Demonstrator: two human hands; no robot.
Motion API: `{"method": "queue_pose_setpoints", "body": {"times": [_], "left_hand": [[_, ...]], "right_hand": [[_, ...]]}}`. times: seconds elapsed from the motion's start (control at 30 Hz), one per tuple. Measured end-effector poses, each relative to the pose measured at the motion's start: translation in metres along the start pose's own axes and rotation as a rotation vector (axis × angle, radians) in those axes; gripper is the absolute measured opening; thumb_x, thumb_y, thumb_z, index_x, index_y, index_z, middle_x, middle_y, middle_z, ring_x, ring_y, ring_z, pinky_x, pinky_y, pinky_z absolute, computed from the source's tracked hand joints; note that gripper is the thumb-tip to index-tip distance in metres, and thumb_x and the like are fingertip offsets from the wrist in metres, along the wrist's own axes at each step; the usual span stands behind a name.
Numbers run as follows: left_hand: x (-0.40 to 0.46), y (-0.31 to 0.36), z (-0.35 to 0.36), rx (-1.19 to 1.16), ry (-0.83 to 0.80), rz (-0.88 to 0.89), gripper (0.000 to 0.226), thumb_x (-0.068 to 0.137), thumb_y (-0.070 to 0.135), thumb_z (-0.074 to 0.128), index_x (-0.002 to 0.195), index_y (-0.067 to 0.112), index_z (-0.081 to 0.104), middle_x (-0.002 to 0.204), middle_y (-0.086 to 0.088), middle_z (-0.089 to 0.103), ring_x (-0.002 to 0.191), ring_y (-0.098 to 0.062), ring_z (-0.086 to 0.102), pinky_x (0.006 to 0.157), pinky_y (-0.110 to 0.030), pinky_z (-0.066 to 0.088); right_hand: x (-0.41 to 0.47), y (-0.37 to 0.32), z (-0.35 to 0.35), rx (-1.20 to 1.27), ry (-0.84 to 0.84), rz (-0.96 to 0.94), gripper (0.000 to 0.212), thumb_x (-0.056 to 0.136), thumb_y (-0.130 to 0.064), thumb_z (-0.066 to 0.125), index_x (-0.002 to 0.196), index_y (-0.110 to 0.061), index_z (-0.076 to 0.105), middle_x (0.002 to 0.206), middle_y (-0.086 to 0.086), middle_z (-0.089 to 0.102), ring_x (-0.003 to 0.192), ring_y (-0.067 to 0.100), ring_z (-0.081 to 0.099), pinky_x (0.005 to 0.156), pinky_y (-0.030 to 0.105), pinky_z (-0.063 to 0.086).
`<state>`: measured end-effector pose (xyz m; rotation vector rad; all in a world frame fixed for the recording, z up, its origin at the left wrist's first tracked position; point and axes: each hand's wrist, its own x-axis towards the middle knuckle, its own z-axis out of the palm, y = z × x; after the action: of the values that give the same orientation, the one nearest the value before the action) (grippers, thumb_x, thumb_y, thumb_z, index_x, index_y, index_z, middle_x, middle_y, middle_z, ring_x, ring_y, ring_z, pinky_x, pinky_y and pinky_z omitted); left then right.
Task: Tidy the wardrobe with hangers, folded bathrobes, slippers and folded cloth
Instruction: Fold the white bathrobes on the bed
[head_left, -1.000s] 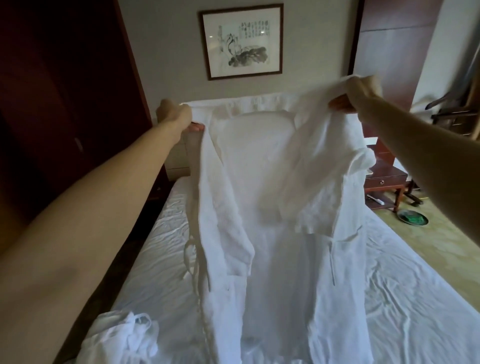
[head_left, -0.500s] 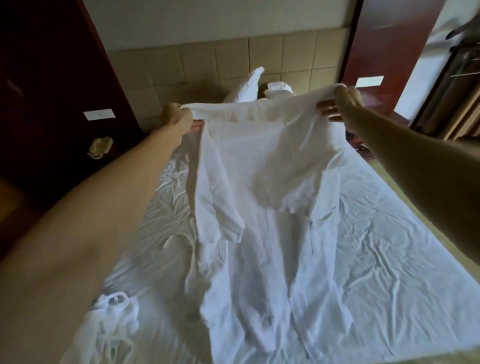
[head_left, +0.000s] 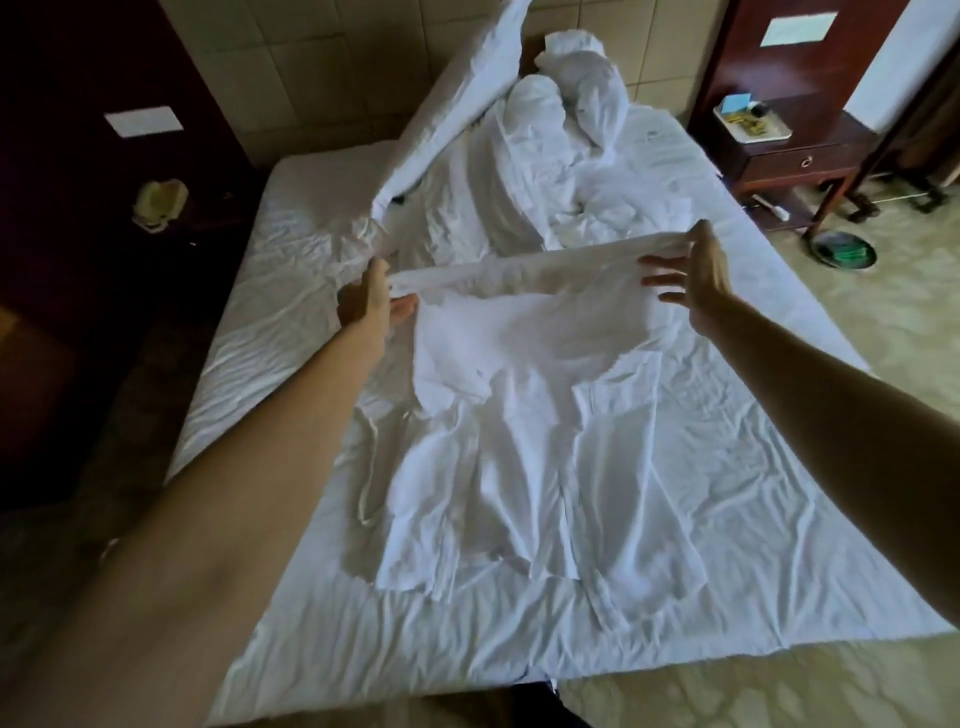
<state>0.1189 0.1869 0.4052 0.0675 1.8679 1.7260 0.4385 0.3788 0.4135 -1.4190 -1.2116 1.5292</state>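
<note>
Above the middle of the bed: left hand (head_left: 370, 297) and right hand (head_left: 693, 270), well apart, one at each end of the collar edge of a white bathrobe (head_left: 524, 441).

Left hand: pinches the left shoulder corner, thumb under the cloth. Right hand: thumb and forefinger hold the right shoulder corner; the other fingers (head_left: 662, 283) are spread straight.

Change: a second ago the robe hung upright at chest height, hem trailing; half a second ago it was tilting down. Now its body and skirt lie on the bed sheet (head_left: 753, 467), and only the collar band is lifted, stretched taut between the hands.

Meaning for the task: the laying-out step looks nearly done. Releasing the collar and folding probably come next. Nothing is folded yet.

Orientation: long axis runs from the collar, far from the person, to the hem near the foot edge, roughly in line with the bed. Collar points toward the pillows (head_left: 571, 98). One sleeve is folded across the chest. A loose belt cord (head_left: 366, 483) trails off the robe's left side.

Surroundings: rumpled bedding at the headboard; nightstand (head_left: 795, 161) with a tray to the right; dark wooden panel on the left.
</note>
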Motion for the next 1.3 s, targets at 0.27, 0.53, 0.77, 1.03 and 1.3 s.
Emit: {"method": "queue_pose_setpoints", "body": {"times": [0.27,0.53,0.77,1.03,1.3], "left_hand": [[-0.039,-0.174,-0.077,0.141,0.056,-0.144,0.016,0.074,0.014,0.077,0.086,0.006,0.071,0.098,-0.015,0.075,0.085,-0.028,0.073,0.078,-0.042,0.062],[-0.069,-0.360,-0.142,0.341,0.153,-0.406,0.006,0.082,0.003,0.070,0.087,0.004,0.067,0.099,-0.022,0.072,0.080,-0.034,0.069,0.062,-0.039,0.062],[-0.070,-0.421,-0.165,0.702,-0.025,-0.598,0.047,0.074,0.002,0.074,0.120,0.007,0.062,0.109,-0.016,0.069,0.093,-0.029,0.070,0.076,-0.038,0.063],[0.016,-0.409,-0.178,0.973,-0.028,-0.519,0.048,0.060,0.029,0.064,0.106,0.015,0.067,0.095,-0.008,0.076,0.090,-0.025,0.073,0.081,-0.036,0.060],[0.129,-0.351,-0.184,1.141,-0.003,-0.143,0.035,0.084,0.013,0.061,0.118,0.019,0.066,0.122,-0.006,0.069,0.116,-0.029,0.062,0.092,-0.036,0.051]], "right_hand": [[-0.083,0.176,-0.047,-0.081,0.138,0.125,0.025,0.090,-0.035,0.066,0.101,-0.013,0.061,0.091,0.009,0.071,0.071,0.026,0.073,0.056,0.028,0.047],[-0.141,0.358,-0.099,-0.273,0.215,0.397,0.018,0.087,-0.023,0.072,0.101,-0.013,0.065,0.109,0.015,0.066,0.092,0.029,0.065,0.056,0.029,0.050],[-0.135,0.431,-0.105,-0.616,0.284,0.585,0.019,0.084,-0.030,0.065,0.099,-0.019,0.070,0.108,0.015,0.071,0.097,0.033,0.063,0.086,0.043,0.053],[-0.114,0.416,0.038,-0.925,0.229,0.200,0.014,0.090,-0.021,0.063,0.102,-0.017,0.068,0.121,0.011,0.058,0.115,0.032,0.049,0.099,0.043,0.037],[-0.142,0.456,0.233,-0.852,-0.145,0.059,0.020,0.089,-0.025,0.061,0.108,-0.020,0.063,0.110,0.001,0.058,0.103,0.021,0.057,0.082,0.037,0.052]]}}
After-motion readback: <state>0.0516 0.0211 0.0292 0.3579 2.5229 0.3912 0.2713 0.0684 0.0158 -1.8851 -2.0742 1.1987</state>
